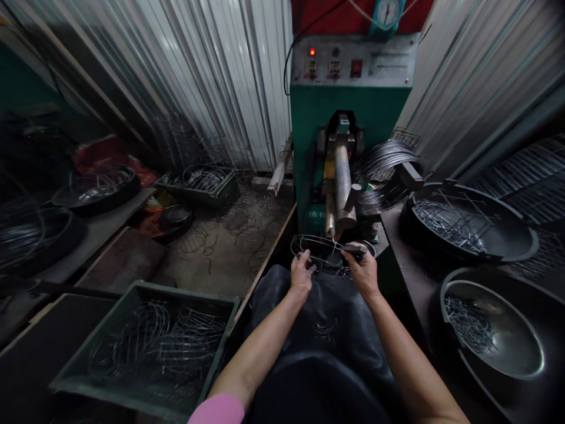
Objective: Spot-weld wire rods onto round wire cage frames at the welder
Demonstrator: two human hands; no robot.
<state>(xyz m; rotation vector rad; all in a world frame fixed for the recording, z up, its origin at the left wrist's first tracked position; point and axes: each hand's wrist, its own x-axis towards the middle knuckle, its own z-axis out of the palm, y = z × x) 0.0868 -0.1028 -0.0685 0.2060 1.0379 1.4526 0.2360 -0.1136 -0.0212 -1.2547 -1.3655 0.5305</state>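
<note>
A round wire frame (311, 237) sits just below the electrode tip (333, 234) of a green spot welder (304, 147). My left hand (302, 273) has its fingers closed on the frame's near left side. On the other side, my right hand (365, 271) is closed at the frame's right part, by the tip. A flat grey piece (356, 249) shows at the right fingers; whether they hold it or it belongs to the machine I cannot tell. Under the hands, more wire parts are partly hidden. Short wire bits (325, 330) lie on the dark apron (286, 318) over my lap.
At the left front is a green crate (143, 287) of wire frames; another crate (227, 182) stands farther back. Loose wire covers the floor (220, 259). On the right are a wire coil (388, 176), a black pan (512, 235) of wire rods and a metal bowl (521, 330) of short pieces.
</note>
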